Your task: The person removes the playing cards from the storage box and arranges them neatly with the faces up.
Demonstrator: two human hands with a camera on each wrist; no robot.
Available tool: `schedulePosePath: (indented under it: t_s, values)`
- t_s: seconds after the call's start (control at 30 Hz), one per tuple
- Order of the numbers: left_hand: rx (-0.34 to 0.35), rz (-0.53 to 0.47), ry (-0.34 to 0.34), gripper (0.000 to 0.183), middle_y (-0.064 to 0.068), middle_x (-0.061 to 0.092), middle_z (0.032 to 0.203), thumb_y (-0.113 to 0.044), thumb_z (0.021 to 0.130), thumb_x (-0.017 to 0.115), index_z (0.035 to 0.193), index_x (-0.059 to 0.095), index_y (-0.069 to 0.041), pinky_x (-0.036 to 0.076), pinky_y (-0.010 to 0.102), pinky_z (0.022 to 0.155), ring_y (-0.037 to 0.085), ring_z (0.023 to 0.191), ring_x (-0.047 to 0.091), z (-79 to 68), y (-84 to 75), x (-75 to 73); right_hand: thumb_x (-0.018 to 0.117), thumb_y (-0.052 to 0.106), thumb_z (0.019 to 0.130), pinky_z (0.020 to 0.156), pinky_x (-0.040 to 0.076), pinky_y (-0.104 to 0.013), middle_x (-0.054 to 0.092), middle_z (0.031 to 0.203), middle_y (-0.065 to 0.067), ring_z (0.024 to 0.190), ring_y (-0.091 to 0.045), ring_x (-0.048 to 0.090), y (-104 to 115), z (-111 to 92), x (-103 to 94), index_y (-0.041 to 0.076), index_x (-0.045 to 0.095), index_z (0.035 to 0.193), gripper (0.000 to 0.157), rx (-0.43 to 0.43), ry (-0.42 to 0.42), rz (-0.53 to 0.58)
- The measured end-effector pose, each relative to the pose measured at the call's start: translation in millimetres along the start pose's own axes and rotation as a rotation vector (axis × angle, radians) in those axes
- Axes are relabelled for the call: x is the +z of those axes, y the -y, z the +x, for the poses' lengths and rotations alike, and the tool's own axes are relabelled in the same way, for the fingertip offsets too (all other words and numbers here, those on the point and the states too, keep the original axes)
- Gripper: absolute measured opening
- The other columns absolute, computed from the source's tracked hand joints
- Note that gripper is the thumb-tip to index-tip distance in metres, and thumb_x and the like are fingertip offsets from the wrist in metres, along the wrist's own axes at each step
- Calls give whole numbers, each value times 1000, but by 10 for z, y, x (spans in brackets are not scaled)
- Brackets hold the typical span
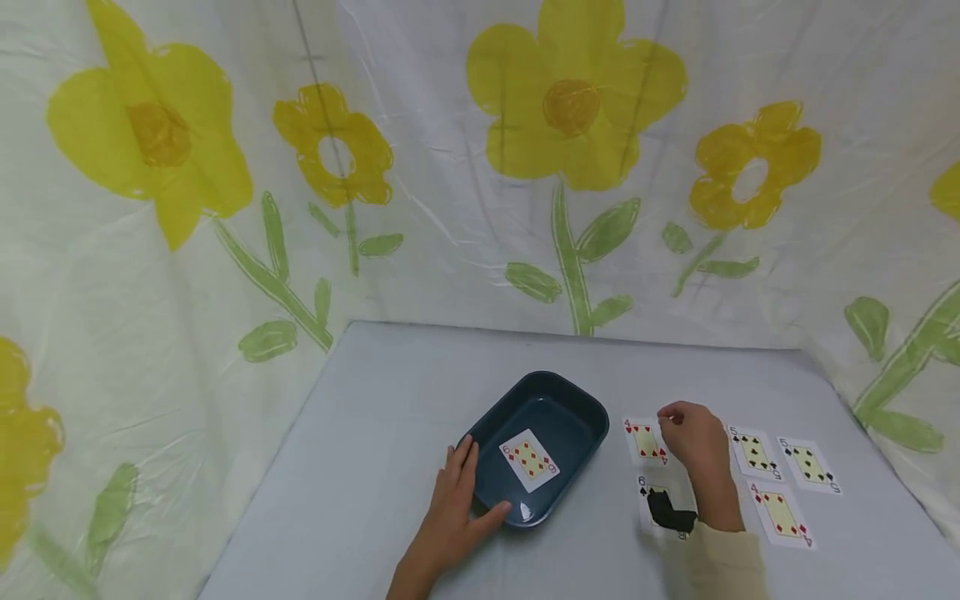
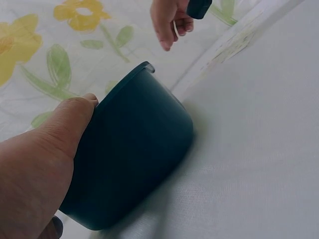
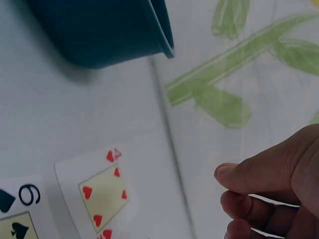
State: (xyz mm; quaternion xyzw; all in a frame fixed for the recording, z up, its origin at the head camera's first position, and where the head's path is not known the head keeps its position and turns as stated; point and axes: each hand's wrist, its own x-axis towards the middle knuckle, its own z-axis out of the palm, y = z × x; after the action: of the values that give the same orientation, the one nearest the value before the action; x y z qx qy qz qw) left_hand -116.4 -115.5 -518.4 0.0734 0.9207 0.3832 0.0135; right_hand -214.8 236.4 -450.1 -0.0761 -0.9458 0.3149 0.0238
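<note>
A dark blue rectangular dish (image 1: pixel 577 467) stands on the table with a six of diamonds playing card (image 1: pixel 529 460) face up inside it. My left hand (image 1: pixel 456 500) grips the dish at its near left corner, fingers along one rim and thumb at the near side. In the left wrist view, the thumb (image 2: pixel 70 119) reaches the rim. Raised beside the four of hearts (image 1: pixel 641 442), my right hand (image 1: pixel 693 442) has loosely bent fingers. Between its thumb (image 3: pixel 249 172) and fingertips nothing shows in the right wrist view. A six of spades (image 1: pixel 647 512) lies below the hearts card, partly hidden by the black wrist gear.
Right of my right forearm lie a five of clubs (image 1: pixel 754 454), a five of spades (image 1: pixel 810 465) and a four of diamonds (image 1: pixel 782 515), all face up. The white-covered table (image 1: pixel 360 467) meets a curtain with yellow flowers (image 1: pixel 420 292) at its back and sides.
</note>
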Motion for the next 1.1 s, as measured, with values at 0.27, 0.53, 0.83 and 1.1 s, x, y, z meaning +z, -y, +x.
schedulePosePath:
  t_s: [0.27,0.53,0.83,1.1]
  values:
    - [-4,9,-4,98,1,5,168,-63,90,63,161,20,-10,12,62,116,35,152,3,15,4,8,59,10,95,61,47,-41,68,92,-16,76,-27,58,316,60,126,-3,72,106,21,-85,33,2]
    - [-4,5,-12,98,1,7,167,-62,90,63,161,21,-10,13,63,115,35,152,4,17,6,15,61,10,94,66,49,-43,68,89,-11,78,-27,58,609,86,336,0,74,102,18,-158,38,7]
    - [7,-17,2,97,1,6,168,-61,91,63,161,19,-10,12,64,115,36,152,3,5,9,15,65,11,93,78,53,-50,70,90,-10,82,-29,61,893,81,575,2,74,97,13,-233,57,7]
    - [12,-37,6,96,-1,5,168,-60,91,63,162,17,-12,11,66,114,37,152,1,2,31,17,66,10,92,70,53,-42,68,84,-4,74,-21,59,1074,65,763,6,75,92,11,-308,69,6]
